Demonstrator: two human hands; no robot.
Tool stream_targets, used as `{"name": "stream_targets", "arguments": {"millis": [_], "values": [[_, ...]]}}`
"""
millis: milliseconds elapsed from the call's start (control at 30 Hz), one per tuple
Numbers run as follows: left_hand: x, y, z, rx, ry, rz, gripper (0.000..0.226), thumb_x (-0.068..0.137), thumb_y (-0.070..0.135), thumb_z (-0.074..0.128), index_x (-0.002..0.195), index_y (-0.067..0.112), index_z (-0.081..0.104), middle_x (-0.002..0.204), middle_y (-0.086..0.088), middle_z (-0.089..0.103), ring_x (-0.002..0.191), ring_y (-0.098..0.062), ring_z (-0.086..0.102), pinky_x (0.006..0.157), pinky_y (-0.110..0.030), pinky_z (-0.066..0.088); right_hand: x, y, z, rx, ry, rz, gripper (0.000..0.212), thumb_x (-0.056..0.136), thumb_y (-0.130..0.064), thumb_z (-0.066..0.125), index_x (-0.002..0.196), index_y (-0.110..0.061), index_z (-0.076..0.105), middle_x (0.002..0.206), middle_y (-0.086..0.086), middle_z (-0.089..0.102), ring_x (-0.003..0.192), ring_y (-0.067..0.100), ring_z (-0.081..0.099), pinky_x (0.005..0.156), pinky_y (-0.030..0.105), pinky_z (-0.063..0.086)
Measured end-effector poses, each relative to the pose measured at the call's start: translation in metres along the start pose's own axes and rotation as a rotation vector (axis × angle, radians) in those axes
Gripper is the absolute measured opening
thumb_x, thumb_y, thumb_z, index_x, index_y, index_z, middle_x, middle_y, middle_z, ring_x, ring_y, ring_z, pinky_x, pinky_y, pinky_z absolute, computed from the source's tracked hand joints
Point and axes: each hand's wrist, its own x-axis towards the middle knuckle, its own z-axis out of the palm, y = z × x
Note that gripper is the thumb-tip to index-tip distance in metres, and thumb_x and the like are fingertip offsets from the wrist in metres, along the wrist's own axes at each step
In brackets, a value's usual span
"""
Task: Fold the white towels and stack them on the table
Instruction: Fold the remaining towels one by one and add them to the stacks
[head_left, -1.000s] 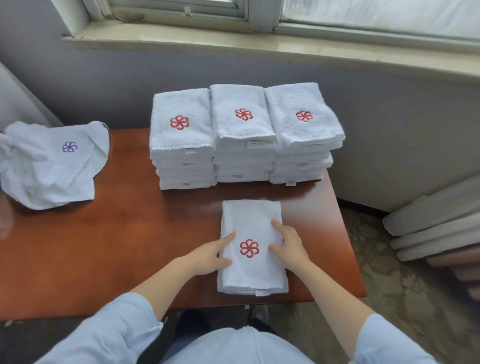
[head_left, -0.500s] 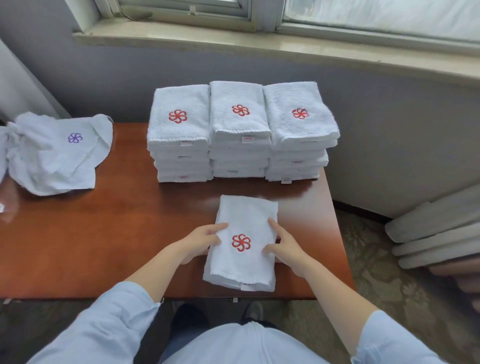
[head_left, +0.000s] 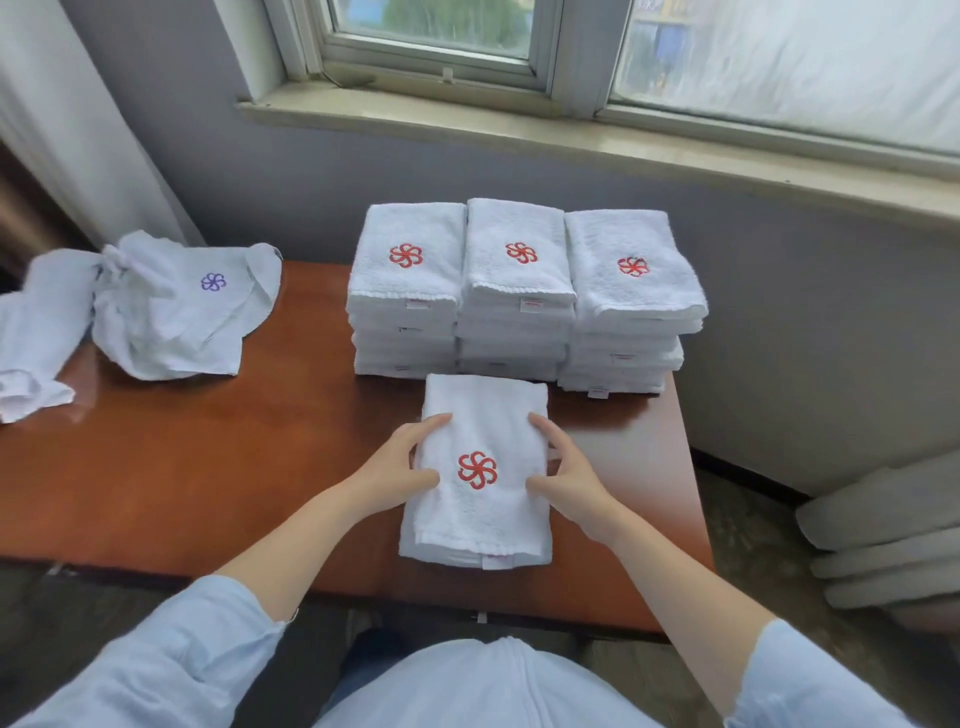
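Note:
A folded white towel (head_left: 483, 431) with a red flower emblem is lifted off the brown table (head_left: 218, 467), its far end overlapping the stacks behind. My left hand (head_left: 400, 465) grips its left edge, thumb on top. My right hand (head_left: 569, 473) grips its right edge the same way. Behind it stand three stacks of folded white towels: left stack (head_left: 408, 291), middle stack (head_left: 517, 291), right stack (head_left: 631, 301). An unfolded white towel (head_left: 176, 312) with a purple emblem lies crumpled at the table's far left.
More loose white cloth (head_left: 31, 353) lies at the table's left end. A grey wall and a window sill (head_left: 571, 135) rise right behind the stacks. Rolled grey items (head_left: 883, 540) lie on the floor to the right of the table.
Both hands went from pressing flat on the folded towel to gripping its side edges. They lifted it and carried it away from me, up to the stacks.

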Motion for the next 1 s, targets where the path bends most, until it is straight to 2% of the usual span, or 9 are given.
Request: {"name": "stream_targets", "arguments": {"millis": [167,267,367,433,500,600,700,833,1000], "values": [[-0.020,0.020,-0.041,-0.105,0.151,0.083,0.068,0.071,0.019,0.060,0.129,0.052,0.046,0.133,0.013,0.040,0.118,-0.006,0.049,0.083,-0.018,0.051,0.007,-0.047,0.025,0.039,-0.001,-0.138,0.083,0.073,0.006,0.057,0.142,-0.038,0.044,0.141,-0.003,0.044,0.107,0.007,0.060,0.075,0.020,0.053],[-0.029,0.029,-0.067,-0.123,0.219,0.131,0.068,0.071,0.018,0.060,0.130,0.048,0.048,0.132,0.012,0.042,0.121,-0.009,0.049,0.094,-0.027,0.052,0.008,-0.075,0.038,0.054,-0.006,-0.192,0.083,0.067,-0.003,0.058,0.140,-0.041,0.046,0.139,-0.002,0.045,0.097,0.013,0.061,0.077,0.028,0.057],[-0.033,0.038,-0.093,-0.150,0.260,0.174,0.064,0.078,0.011,0.061,0.127,0.050,0.049,0.131,0.013,0.043,0.121,-0.011,0.050,0.091,-0.029,0.054,0.014,-0.103,0.048,0.070,-0.026,-0.240,0.081,0.069,-0.001,0.059,0.137,-0.043,0.047,0.136,0.001,0.045,0.107,0.020,0.061,0.089,0.037,0.058],[-0.033,0.047,-0.112,-0.149,0.289,0.206,0.063,0.076,0.016,0.061,0.128,0.048,0.048,0.133,0.011,0.044,0.121,-0.013,0.051,0.093,-0.032,0.055,0.022,-0.122,0.054,0.075,-0.027,-0.277,0.080,0.075,0.007,0.058,0.138,-0.041,0.047,0.133,0.000,0.048,0.108,0.018,0.063,0.087,0.036,0.059],[-0.028,0.058,-0.131,-0.138,0.310,0.238,0.063,0.079,0.013,0.062,0.131,0.045,0.047,0.138,0.006,0.043,0.124,-0.015,0.051,0.096,-0.037,0.054,0.032,-0.144,0.058,0.065,-0.007,-0.317,0.078,0.077,0.011,0.056,0.139,-0.036,0.047,0.123,-0.001,0.054,0.095,0.005,0.065,0.081,0.029,0.059],[-0.016,0.078,-0.162,-0.150,0.302,0.263,0.065,0.079,0.012,0.060,0.136,0.040,0.046,0.136,0.009,0.046,0.120,-0.011,0.054,0.088,-0.028,0.057,0.052,-0.180,0.060,0.050,0.040,-0.366,0.075,0.078,0.013,0.054,0.138,-0.032,0.048,0.117,-0.002,0.054,0.072,-0.004,0.060,0.069,0.019,0.056],[0.003,0.100,-0.190,-0.166,0.282,0.291,0.065,0.083,0.005,0.058,0.138,0.038,0.045,0.126,0.019,0.049,0.105,0.008,0.059,0.071,-0.014,0.055,0.075,-0.212,0.057,0.024,0.076,-0.403,0.073,0.080,0.011,0.055,0.138,-0.031,0.048,0.120,-0.003,0.051,0.064,-0.007,0.058,0.062,0.016,0.052],[0.036,0.120,-0.222,-0.125,0.300,0.293,0.064,0.087,0.002,0.057,0.141,0.035,0.045,0.120,0.025,0.050,0.094,0.010,0.063,0.067,-0.013,0.053,0.110,-0.244,0.052,0.009,0.129,-0.399,0.069,0.081,0.007,0.056,0.136,-0.033,0.048,0.121,-0.003,0.050,0.074,-0.001,0.061,0.060,0.014,0.050],[0.077,0.135,-0.249,-0.083,0.328,0.281,0.064,0.086,0.003,0.057,0.140,0.036,0.048,0.116,0.024,0.054,0.095,0.000,0.064,0.066,-0.012,0.052,0.156,-0.269,0.045,-0.011,0.162,-0.389,0.068,0.081,0.006,0.056,0.139,-0.027,0.046,0.121,-0.006,0.052,0.094,0.018,0.060,0.068,0.019,0.051]]}}
